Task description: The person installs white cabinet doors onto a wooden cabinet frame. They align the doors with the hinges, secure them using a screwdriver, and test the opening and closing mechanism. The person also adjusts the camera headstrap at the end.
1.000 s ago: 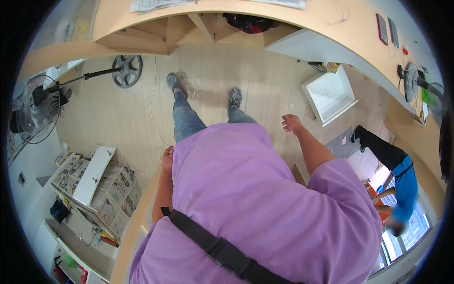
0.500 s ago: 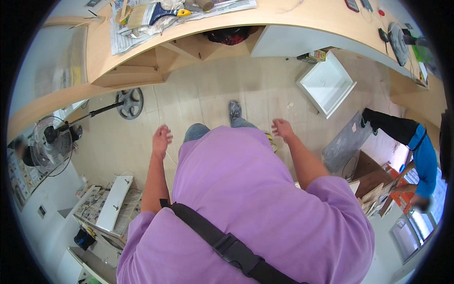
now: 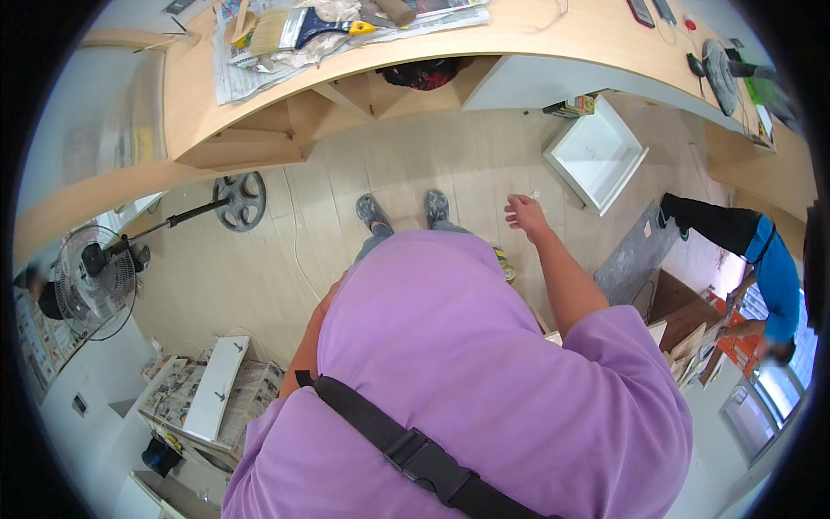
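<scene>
Standing before the counter [image 3: 596, 39], seemingly between handlings. Right hand [image 3: 525, 214]: empty, fingers loosely curled; left hand [image 3: 328, 300]: fingers hidden, cannot tell. Any grasp there would need reaching.

Head-worn fisheye, facing steeply down: purple shirt [image 3: 484, 346] very near, filling lower centre; floor [image 3: 346, 164] farther off, mid-frame; counter [image 3: 545, 39] bowed across top.

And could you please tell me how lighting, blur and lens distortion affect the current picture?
In the head view, the counter bows into an arc and the corners go black; also in the head view, the window glares pale, and the co-worker is blurred at the head; the right hand, in that same head view, looks fairly sharp.
</scene>
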Available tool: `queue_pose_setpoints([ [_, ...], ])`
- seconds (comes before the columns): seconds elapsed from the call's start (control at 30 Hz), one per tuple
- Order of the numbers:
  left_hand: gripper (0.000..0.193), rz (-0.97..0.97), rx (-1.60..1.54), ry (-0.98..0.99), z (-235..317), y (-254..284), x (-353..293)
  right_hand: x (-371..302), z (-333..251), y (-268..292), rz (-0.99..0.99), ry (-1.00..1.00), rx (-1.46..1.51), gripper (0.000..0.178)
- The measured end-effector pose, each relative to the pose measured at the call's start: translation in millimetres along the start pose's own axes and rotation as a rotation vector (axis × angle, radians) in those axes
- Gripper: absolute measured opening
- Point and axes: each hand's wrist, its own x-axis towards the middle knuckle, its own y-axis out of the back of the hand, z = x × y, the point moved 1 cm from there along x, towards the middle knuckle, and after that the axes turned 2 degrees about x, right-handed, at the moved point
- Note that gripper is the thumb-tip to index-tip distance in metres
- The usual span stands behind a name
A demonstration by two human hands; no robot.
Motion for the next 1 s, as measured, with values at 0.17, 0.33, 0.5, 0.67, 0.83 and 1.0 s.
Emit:
queue_pose_setpoints([
  [0.17, 0.069, 0.006, -0.034, -0.057, -10, 37, -2, -26, -21, -70, -0.082, 0.019, -0.111, 0.039],
  [0.33, 0.069, 0.122, -0.1, -0.134, -15, 53, 22, -38, 3, -106, -0.083, -0.016, -0.228, 0.039],
  [0.5, 0.069, 0.31, -0.125, -0.229, -4, 65, 57, -55, 29, -107, -0.075, -0.088, -0.343, 0.039],
  [0.67, 0.069, 0.531, -0.094, -0.377, 14, 86, 64, -72, 11, -115, -0.003, -0.119, -0.263, 0.04],
  [0.83, 0.061, 0.719, 0.027, -0.655, 92, 160, 34, -94, -17, -134, 0.053, -0.007, -0.18, 0.042],
  [1.0, 0.074, 0.578, -0.776, -0.745, 158, 264, 41, -104, -17, -151, 0.061, 0.033, -0.196, 0.042],
])
